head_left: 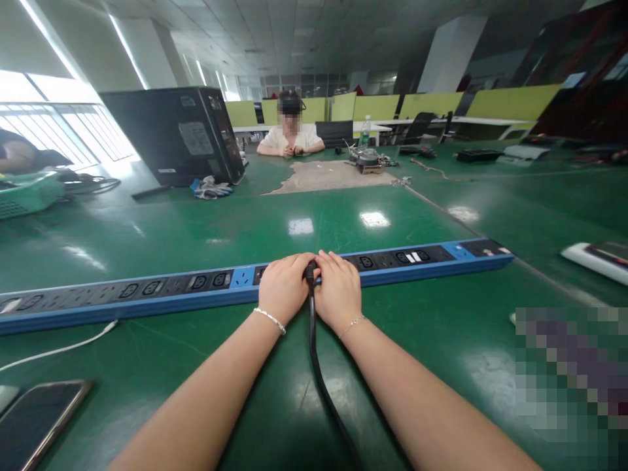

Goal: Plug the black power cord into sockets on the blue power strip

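A long blue power strip (pixel 240 297) with black and blue sockets lies across the green table in front of me. At its middle, my left hand (pixel 285 284) and my right hand (pixel 339 291) come together around the plug (pixel 310 271) of a black power cord. Both hands are closed, pressing on the plug from either side and resting over the strip. Their fingertips and the plug's front end are hidden, so how deep it sits in a socket cannot be seen. The black cord (pixel 316 366) runs down between my forearms toward me.
A phone (pixel 44 425) and a white cable (pixel 63 350) lie at left. Farther back are a black computer case (pixel 171 134), gloves (pixel 210 188) and a green basket (pixel 29 199). A person (pixel 290 134) sits opposite. A white device (pixel 591 258) lies at right.
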Tool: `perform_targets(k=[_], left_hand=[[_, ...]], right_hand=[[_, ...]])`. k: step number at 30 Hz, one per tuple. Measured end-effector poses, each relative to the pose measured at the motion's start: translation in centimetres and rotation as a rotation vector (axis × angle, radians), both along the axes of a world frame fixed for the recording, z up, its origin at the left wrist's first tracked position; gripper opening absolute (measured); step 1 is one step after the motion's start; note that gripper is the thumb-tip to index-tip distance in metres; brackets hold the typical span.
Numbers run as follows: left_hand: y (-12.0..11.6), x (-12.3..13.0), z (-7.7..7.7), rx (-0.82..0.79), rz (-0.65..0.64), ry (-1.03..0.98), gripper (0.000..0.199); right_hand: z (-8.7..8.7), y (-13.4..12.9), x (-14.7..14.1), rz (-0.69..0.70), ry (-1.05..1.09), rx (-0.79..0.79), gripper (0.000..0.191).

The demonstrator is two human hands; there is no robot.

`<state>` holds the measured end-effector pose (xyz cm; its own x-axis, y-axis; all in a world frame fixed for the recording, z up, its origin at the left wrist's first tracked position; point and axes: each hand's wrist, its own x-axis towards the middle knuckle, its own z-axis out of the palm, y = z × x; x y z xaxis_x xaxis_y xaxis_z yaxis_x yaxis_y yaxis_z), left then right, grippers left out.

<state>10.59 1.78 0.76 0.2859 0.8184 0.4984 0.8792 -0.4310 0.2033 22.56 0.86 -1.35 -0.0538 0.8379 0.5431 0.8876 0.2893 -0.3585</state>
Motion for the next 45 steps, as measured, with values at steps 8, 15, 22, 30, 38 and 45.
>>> perform_targets(k=[8,15,22,30,38,45], left_hand=[[-0.2,-0.6,-0.4,0.003,-0.057,-0.009,0.031],[-0.3,-0.4,-0.5,-0.034,-0.054,-0.050,0.031],[-1.0,-0.6,0.5,0.080,0.013,-0.297,0.032],[-1.7,-8.8,3.0,0.039,0.367,-0.455,0.037],[-1.9,-13.8,1.2,-0.259,0.257,-0.435,0.048],[-1.8,-12.5,0.9,-0.272,0.266,-0.299,0.047]], right_hand=[[-0.2,0.0,0.1,0.030,0.048,-0.004,0.039],[0.1,-0.1,0.2,0.047,0.086,-0.032,0.043],[0.0,-0.2,0.3,0.066,0.075,-0.023,0.046],[0.1,-0.3,0.5,0.086,0.075,-0.043,0.048],[0.0,-0.2,0.5,0.069,0.063,-0.028,0.048],[0.0,-0.1,0.5,0.069,0.050,-0.018,0.047]])
